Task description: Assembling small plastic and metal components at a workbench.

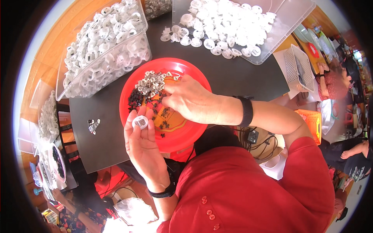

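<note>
At the far left of the frame, a pink-rimmed bowl (64, 179) of dark pieces sits below a pale heap of parts (48, 118). The dark surface (105, 149) spans the middle, with a few small metallic bits (93, 126) lying on its left part. A clear bin (144, 17) heaped with white parts stands at upper left; at upper centre a second clear bin (291, 19) holds more, some lying on the surface beside it. At right are a white perforated basket (292, 64), an orange basket (316, 126) and a person in a red patterned top (334, 83). Left of centre, the left hand (145, 157), palm up, holds a round white part (140, 122) at its fingertips, over the edge of a red tray (186, 136). Just right, the right hand (190, 101) bends its fingers over the tray, near silvery pieces (151, 83) and black pieces (135, 99); whether it grips one, I cannot tell.
</note>
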Motion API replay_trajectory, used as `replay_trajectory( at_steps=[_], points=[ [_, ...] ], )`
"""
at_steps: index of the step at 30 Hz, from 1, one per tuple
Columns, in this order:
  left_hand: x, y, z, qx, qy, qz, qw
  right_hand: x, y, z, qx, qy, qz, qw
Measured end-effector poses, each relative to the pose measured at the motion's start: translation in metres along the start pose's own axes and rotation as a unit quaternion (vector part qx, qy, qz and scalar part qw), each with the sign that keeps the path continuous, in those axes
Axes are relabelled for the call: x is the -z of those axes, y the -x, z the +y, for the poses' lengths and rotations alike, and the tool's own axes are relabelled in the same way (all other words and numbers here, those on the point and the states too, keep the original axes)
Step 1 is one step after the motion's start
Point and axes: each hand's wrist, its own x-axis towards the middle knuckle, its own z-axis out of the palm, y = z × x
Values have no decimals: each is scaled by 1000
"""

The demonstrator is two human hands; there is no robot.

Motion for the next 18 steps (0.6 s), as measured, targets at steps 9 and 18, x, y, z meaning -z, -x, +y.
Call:
replay_trajectory(
  at_steps=[9, 18],
  points=[
    [-8, 6, -2, -62, -133, -3, 989, 0, 2, 2, -39, -19, -21, 999],
    [-12, -1, -17, -320, -473, -8, 821, 37, -2, -18, -339, -589, -72, 729]
  ],
)
